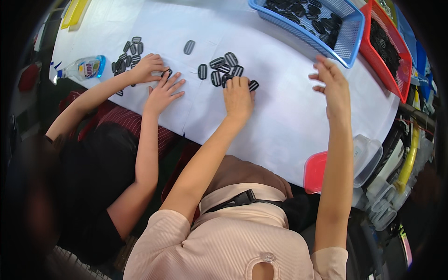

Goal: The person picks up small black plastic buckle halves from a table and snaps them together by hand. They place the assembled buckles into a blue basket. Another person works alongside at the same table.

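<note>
My left hand (239, 95) lies palm down on the white table (280, 107), its fingertips touching a small cluster of black plastic buckle slides (223, 69). Whether it grips one is hidden under the fingers. My right hand (332, 85) hovers above the table near the corner of a blue basket (351, 37) filled with the same black slides, fingers apart and holding nothing I can see. One single slide (189, 47) lies apart, farther left.
A co-worker's two hands (156, 79) sort another pile of slides (129, 53) at the left. A red basket (394, 56) of black parts sits at the right. A spray bottle (86, 67) lies at the left edge; clear and pink containers (364, 161) sit at the near right edge.
</note>
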Available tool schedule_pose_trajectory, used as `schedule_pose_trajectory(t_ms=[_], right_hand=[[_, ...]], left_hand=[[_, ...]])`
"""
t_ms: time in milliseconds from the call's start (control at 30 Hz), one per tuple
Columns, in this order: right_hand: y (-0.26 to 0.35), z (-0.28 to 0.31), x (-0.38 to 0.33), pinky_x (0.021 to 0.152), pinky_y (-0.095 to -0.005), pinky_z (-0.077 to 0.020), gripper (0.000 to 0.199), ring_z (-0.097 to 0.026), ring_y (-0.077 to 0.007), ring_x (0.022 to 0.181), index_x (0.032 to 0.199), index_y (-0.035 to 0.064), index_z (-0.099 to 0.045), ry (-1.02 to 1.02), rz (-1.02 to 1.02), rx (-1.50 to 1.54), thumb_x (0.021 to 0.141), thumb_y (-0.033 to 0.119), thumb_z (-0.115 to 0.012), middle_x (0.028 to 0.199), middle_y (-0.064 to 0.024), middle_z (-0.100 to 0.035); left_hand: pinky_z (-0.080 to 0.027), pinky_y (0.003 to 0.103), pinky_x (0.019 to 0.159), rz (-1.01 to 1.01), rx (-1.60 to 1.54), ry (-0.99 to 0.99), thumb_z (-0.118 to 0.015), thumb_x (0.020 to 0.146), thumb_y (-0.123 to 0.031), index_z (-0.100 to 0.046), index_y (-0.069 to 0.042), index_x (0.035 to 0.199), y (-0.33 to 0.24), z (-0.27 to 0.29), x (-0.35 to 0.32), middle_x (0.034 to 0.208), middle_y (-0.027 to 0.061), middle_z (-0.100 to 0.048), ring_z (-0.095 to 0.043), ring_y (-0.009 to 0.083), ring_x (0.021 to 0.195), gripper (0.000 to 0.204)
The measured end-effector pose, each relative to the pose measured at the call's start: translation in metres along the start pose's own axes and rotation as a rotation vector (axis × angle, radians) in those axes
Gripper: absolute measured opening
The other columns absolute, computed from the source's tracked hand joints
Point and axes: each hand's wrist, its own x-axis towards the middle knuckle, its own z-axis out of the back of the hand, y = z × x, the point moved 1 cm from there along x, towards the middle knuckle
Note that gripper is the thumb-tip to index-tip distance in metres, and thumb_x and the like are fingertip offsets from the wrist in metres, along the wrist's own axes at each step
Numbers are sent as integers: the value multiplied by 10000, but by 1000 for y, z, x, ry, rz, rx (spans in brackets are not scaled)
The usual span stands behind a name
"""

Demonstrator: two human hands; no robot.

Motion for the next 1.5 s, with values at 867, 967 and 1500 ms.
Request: schedule_pose_trajectory(t_ms=[867, 967, 1500], right_hand=[[-5, 8, -163, 703, -245, -467, 183, -578, -104, 747, 967, -27, -653, 191, -104, 225, 872, 119, -594, 791, -48, -640], [-9, 13, -169, 702, -247, -475, 182, -583, -102, 747, 978, -20, -652, 162, -97, 248, 878, 117, -586, 793, -45, -638], [-18, 31, -178, 728, -264, -483, 185, -631, -163, 709, 992, -51, -635, 271, -182, 273, 868, 75, -585, 853, -93, -653]], left_hand=[[-510, 223, 610, 356, -1135, 762, -508, 935, -197, -617, 33, 1062, -87, 149, -74, 801, 76, -637, -653, 154, 696, 284], [-511, 219, 607, 374, -1136, 763, -523, 924, -162, -622, 27, 1054, -93, 152, -77, 807, 79, -651, -654, 139, 700, 250], [-510, 257, 671, 332, -1176, 725, -513, 928, -145, -567, 39, 1128, -99, 146, -87, 898, 112, -639, -615, 142, 727, 277]])
